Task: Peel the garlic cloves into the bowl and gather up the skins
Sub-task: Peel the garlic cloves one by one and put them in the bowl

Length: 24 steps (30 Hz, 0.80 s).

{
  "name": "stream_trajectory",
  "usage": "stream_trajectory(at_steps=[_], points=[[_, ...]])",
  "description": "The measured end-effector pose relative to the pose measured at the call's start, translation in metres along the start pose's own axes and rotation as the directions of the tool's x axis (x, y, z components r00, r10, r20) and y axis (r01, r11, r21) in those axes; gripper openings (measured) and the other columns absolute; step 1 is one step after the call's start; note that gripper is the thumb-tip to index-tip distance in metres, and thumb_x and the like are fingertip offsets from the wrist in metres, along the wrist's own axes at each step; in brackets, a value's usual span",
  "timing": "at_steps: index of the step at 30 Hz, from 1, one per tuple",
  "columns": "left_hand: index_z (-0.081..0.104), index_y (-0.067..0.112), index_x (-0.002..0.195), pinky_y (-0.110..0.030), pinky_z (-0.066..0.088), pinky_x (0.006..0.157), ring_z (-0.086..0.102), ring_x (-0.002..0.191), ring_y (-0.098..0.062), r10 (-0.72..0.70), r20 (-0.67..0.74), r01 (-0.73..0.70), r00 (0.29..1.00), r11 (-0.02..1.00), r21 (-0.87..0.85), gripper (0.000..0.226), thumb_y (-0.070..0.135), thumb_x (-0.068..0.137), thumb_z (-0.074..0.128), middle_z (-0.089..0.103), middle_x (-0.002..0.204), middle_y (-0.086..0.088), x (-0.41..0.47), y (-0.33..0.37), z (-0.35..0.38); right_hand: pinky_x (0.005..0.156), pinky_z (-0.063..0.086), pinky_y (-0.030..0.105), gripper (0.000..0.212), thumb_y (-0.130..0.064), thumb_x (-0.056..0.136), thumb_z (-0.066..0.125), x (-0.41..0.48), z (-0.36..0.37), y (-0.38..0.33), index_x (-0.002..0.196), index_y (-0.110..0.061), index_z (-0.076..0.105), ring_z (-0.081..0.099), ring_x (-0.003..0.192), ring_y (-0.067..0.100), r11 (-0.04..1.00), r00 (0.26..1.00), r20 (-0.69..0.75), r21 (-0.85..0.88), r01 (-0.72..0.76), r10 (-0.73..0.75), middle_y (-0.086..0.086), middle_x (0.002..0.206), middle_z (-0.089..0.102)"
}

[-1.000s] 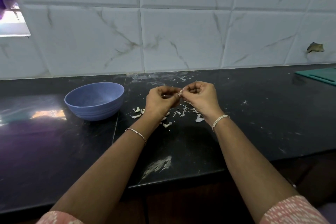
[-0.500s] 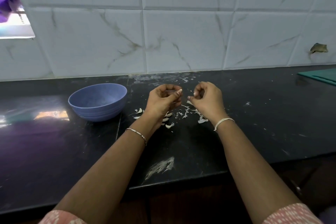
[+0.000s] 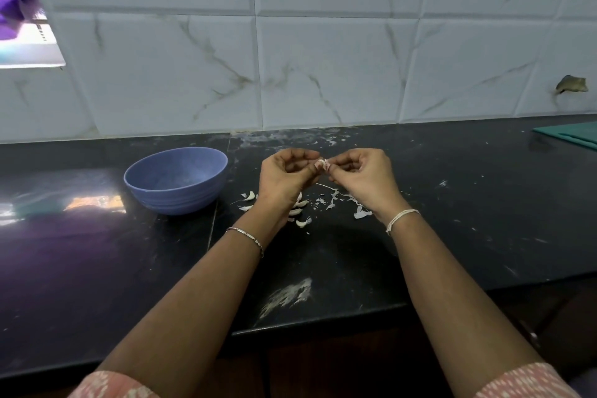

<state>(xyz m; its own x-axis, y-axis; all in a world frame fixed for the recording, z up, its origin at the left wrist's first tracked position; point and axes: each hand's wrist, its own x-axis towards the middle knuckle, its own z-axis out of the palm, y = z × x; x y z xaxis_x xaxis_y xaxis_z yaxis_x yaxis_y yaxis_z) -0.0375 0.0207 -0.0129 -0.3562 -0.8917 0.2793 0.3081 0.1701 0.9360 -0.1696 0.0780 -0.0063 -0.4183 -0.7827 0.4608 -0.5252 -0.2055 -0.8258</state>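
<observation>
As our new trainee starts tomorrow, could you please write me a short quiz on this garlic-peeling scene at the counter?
1. True or false: the round blue plastic bowl stands on the left hand's outer side, away from the right hand.
2. What do the two hands pinch between them? A: a small whitish garlic clove; B: a metal spoon; C: a kitchen knife.
3. Where do the loose papery white skins lie?

Key: 1 true. 2 A. 3 on the black stone counter, under and around the hands, outside the bowl.
</observation>
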Motion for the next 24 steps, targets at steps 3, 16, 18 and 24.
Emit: stream_trajectory(at_steps=[3,16,18,24], points=[[0.068,0.002,0.092,-0.029,0.06,0.078,0.07,0.073,-0.016,0.0,-0.009,0.0,1.0,1.0,-0.017,0.013,-0.004,0.081,0.073,0.072,0.08,-0.011,0.0003,-0.0007,0.0,0.065,0.058,0.024,0.008,-0.02,0.08,0.078,-0.0024,0.0013,-0.0013,0.074,-0.023,0.074,0.068,0.062,0.005,0.988,0.999,0.002,-0.144,0.048,-0.048,-0.006,0.067,0.072],[0.069,-0.004,0.09,-0.016,0.056,0.067,0.07,0.07,-0.009,-0.045,0.054,0.046,0.998,0.999,-0.006,0.009,-0.009,0.083,0.068,0.071,0.078,-0.009,0.0004,0.0015,-0.0013,0.062,0.057,0.024,0.008,-0.019,0.078,0.075,-0.0026,0.0041,-0.0027,0.07,-0.021,0.072,0.065,0.059,0.005,0.981,0.997,-0.048,-0.183,0.058,-0.068,-0.005,0.064,0.07],[0.069,-0.004,0.09,-0.015,0.055,0.064,0.069,0.068,-0.009,-0.063,0.045,0.064,0.997,0.998,-0.014,0.009,-0.009,0.084,0.068,0.07,0.077,-0.009,0.001,0.0015,-0.0007,0.062,0.057,0.024,0.006,-0.018,0.077,0.075,-0.0016,0.0046,-0.0025,0.072,-0.019,0.073,0.065,0.06,0.005,0.982,0.996,-0.055,-0.178,0.056,-0.067,-0.004,0.066,0.07],[0.073,0.005,0.084,-0.016,0.054,0.065,0.066,0.069,-0.011,-0.069,0.031,0.067,0.997,0.997,0.037,0.013,-0.006,0.085,0.068,0.07,0.076,-0.008,0.0011,-0.0016,-0.0005,0.065,0.055,0.021,0.004,-0.013,0.077,0.076,-0.0011,0.0022,-0.0026,0.075,-0.017,0.075,0.066,0.064,0.003,0.997,0.997,-0.074,-0.068,0.025,-0.03,-0.007,0.069,0.071]])
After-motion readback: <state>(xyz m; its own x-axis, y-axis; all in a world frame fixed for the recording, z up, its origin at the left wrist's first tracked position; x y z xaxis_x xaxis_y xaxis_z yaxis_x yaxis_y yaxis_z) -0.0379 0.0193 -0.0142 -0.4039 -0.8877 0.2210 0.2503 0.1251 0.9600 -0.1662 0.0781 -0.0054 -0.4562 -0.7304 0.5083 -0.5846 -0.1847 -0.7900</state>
